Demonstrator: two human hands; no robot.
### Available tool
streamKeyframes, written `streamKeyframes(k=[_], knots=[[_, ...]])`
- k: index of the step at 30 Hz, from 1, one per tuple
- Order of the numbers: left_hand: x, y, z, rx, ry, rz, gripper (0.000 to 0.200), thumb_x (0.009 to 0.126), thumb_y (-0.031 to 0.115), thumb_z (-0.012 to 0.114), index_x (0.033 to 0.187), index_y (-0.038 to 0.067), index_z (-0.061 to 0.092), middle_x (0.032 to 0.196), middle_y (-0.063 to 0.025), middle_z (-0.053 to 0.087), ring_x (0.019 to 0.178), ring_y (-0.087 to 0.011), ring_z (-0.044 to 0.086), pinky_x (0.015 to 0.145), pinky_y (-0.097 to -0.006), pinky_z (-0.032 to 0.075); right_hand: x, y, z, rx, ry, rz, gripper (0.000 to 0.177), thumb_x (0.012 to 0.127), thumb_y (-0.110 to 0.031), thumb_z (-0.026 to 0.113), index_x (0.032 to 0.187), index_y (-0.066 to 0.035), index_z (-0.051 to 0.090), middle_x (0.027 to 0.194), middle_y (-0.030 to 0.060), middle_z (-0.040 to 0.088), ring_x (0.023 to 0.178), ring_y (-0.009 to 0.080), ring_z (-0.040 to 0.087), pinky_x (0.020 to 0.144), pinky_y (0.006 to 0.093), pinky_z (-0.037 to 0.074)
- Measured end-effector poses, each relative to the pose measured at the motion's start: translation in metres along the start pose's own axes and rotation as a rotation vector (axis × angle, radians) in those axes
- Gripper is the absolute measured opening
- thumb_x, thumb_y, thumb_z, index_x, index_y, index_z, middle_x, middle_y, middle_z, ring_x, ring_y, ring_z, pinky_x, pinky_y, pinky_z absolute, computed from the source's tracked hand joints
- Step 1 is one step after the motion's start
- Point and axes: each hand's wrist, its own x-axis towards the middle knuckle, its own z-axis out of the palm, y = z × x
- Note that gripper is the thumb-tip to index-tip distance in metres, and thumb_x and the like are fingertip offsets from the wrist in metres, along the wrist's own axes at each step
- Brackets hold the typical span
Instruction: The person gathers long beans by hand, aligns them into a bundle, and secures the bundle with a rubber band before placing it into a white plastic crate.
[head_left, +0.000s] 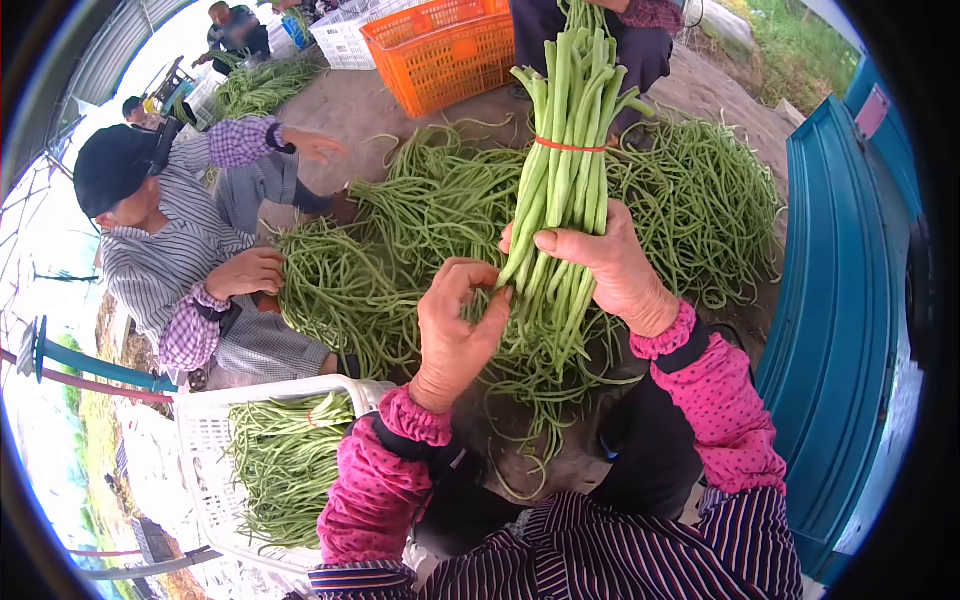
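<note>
A bundle of long green beans [567, 190] stands upright in front of me, tied near its top with a red band [570, 146]. My right hand [622, 265] is closed around its lower part, the thumb lying across the front. At the bundle's lower left edge, my left hand [455, 325] pinches the end of a long bean between thumb and fingers. Behind and below the bundle, a heap of loose long beans [450, 200] spreads over the ground.
At lower left, a white crate [205, 440] holds more long beans. A person in a striped shirt [170, 240] sits at the left, one hand on the heap. An orange crate [440, 55] stands at the back, and a blue metal panel [835, 300] is on the right.
</note>
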Motion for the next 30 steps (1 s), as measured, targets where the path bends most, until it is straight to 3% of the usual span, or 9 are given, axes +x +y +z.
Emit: streamKeyframes(k=[6,12,15,16,19,23,24,28,30], knots=[[-0.004,0.008,0.001,0.123,0.117,0.141,0.016,0.078,-0.002,0.066,0.087,0.001,0.054,0.074,-0.0084,0.055,0.058,-0.0173,0.052,0.056,-0.0272,0.044,0.005,0.01,-0.006,-0.003,0.096,-0.044,0.031,0.079,-0.006,0.073,0.107,0.001,0.062,0.095,0.0043,0.065,0.081,0.01,0.062,0.075,0.0274,0.052],[-0.008,0.009,0.008,-0.022,-0.204,0.016,0.017,0.087,0.01,0.064,0.08,0.0,0.053,0.062,-0.0059,0.055,0.054,-0.0117,0.051,0.051,-0.0266,0.042,0.003,0.009,-0.008,0.059,0.096,-0.028,0.026,0.08,-0.004,0.071,0.103,0.001,0.062,0.092,0.0044,0.065,0.078,0.0109,0.062,0.073,0.0269,0.052],[-0.013,-0.008,0.015,-0.156,-0.304,-0.074,0.024,0.091,0.019,0.061,0.079,-0.001,0.053,0.06,-0.018,0.046,0.051,-0.0365,0.048,0.048,-0.0388,0.038,0.001,0.002,-0.009,0.05,0.124,-0.031,0.025,0.079,-0.004,0.071,0.102,0.001,0.062,0.09,0.0044,0.066,0.076,0.011,0.062,0.071,0.0266,0.052],[-0.013,-0.009,0.014,-0.145,-0.333,-0.093,0.027,0.092,0.022,0.06,0.078,-0.001,0.054,0.06,-0.0175,0.049,0.051,-0.0337,0.049,0.048,-0.038,0.038,0.003,0.003,-0.011,-0.057,0.123,-0.108,0.029,0.082,-0.008,0.063,0.107,0.004,0.056,0.09,0.0148,0.066,0.082,0.0238,0.067,0.073,0.0387,0.057],[-0.015,-0.02,0.013,-0.2,-0.433,-0.192,0.029,0.091,0.026,0.062,0.081,-0.001,0.056,0.06,-0.017,0.05,0.049,-0.0291,0.05,0.047,-0.0379,0.038,-0.001,-0.011,-0.007,0.007,0.167,-0.103,0.028,0.081,-0.009,0.063,0.106,0.003,0.055,0.087,0.0132,0.065,0.078,0.023,0.067,0.071,0.0381,0.057],[-0.005,-0.013,-0.005,0.12,-0.576,-0.234,0.045,0.078,0.038,0.072,0.101,0.0,0.065,0.089,-0.0167,0.065,0.086,-0.0299,0.065,0.076,-0.0373,0.05,-0.003,-0.02,-0.016,0.079,0.169,-0.137,0.023,0.08,-0.002,0.065,0.102,0.003,0.06,0.088,0.0094,0.066,0.077,0.0199,0.068,0.07,0.0346,0.057],[-0.001,-0.015,-0.01,0.117,-0.636,-0.36,0.057,0.073,0.041,0.075,0.109,-0.002,0.063,0.111,-0.0175,0.063,0.107,-0.0318,0.059,0.093,-0.0385,0.046,-0.004,-0.021,-0.018,0.089,0.174,-0.14,0.024,0.08,-0.002,0.065,0.102,0.004,0.06,0.087,0.009,0.066,0.077,0.0197,0.068,0.07,0.0348,0.057],[0.008,-0.015,-0.021,-0.02,-0.42,-0.36,0.077,0.072,0.049,0.074,0.123,-0.005,0.052,0.125,-0.021,0.055,0.118,-0.0316,0.053,0.1,-0.0403,0.042,-0.006,-0.017,-0.025,-0.101,0.144,-0.158,0.032,0.078,-0.01,0.064,0.106,0.002,0.055,0.087,0.0118,0.065,0.077,0.0214,0.066,0.071,0.0374,0.057],[0.011,-0.008,-0.019,-0.227,-0.388,-0.326,0.085,0.07,0.052,0.075,0.128,-0.004,0.049,0.129,-0.021,0.052,0.123,-0.0325,0.048,0.103,-0.0423,0.037,-0.009,-0.014,-0.022,-0.08,0.087,-0.133,0.03,0.077,-0.008,0.069,0.104,0.002,0.06,0.089,0.0078,0.065,0.078,0.0156,0.063,0.073,0.0308,0.054]])
